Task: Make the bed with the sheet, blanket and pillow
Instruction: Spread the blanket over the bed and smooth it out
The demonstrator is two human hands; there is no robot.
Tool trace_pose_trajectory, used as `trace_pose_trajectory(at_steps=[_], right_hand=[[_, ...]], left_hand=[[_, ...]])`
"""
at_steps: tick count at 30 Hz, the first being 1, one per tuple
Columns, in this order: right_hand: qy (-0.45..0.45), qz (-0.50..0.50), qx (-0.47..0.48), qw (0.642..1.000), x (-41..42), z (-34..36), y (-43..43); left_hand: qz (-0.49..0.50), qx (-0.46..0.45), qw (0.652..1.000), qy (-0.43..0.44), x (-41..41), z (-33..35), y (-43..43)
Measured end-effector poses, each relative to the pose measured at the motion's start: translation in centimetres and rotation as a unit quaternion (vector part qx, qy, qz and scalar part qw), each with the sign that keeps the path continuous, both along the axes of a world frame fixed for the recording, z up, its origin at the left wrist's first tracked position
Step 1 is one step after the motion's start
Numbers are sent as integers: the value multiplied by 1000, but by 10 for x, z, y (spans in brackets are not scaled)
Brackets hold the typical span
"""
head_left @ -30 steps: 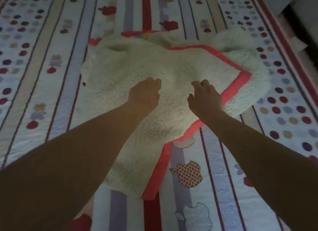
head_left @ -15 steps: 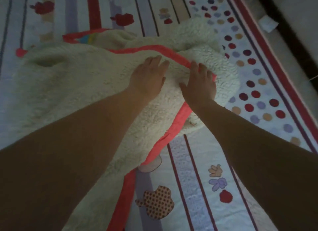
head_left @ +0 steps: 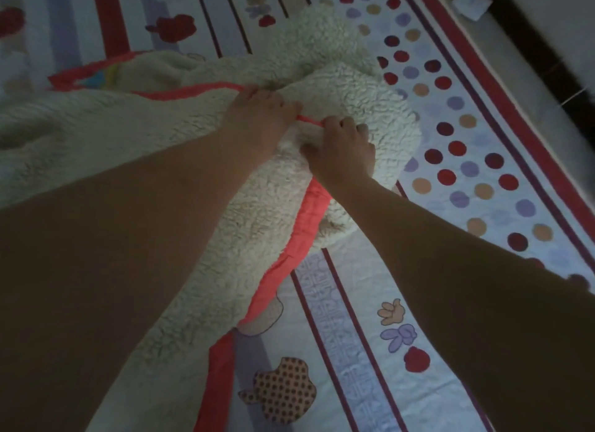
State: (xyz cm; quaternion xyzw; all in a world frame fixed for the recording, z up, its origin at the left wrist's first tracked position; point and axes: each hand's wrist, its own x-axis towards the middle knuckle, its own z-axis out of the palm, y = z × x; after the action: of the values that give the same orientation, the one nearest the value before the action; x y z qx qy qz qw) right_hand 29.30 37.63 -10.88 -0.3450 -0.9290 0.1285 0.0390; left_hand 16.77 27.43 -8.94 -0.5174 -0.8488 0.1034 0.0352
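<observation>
Sheet (head_left: 370, 319) already lies flat over the bed. Blanket (head_left: 128, 135) is bunched centre-left of frame, not yet spread. Left hand (head_left: 260, 116) & right hand (head_left: 343, 148) both clamp its red trim (head_left: 302, 219) mid-frame. No pillow in view; prob. spreading blanket + pillow remain.

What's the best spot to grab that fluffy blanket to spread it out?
By its red trim, from above. The blanket lies bunched on the sheet, and the flat trim marks its true edge and likely gives a firmer pinch than the thick fleece. The left hand and right hand pinch it.
</observation>
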Motion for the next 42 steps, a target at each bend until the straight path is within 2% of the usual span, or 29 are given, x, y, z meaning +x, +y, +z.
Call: trace_pose_trajectory(at_steps=[6,9,14,30,35,42], right_hand=[[83,22,-60,995,8,7,-28],[100,47,-83,990,9,14,-55],[73,104,-140,982,8,34,-124],[90,247,-157,952,35,92,-468],[76,270,-171,944,45,79,-536],[67,283,-206,934,59,51,-578]], left_hand=[[-18,52,998,32,7,20,-31],[7,34,999,37,10,33,-61],[64,10,997,32,19,56,-137],[153,22,988,4,73,101,-507],[173,8,985,12,89,88,-574],[152,29,988,-17,105,65,-625]])
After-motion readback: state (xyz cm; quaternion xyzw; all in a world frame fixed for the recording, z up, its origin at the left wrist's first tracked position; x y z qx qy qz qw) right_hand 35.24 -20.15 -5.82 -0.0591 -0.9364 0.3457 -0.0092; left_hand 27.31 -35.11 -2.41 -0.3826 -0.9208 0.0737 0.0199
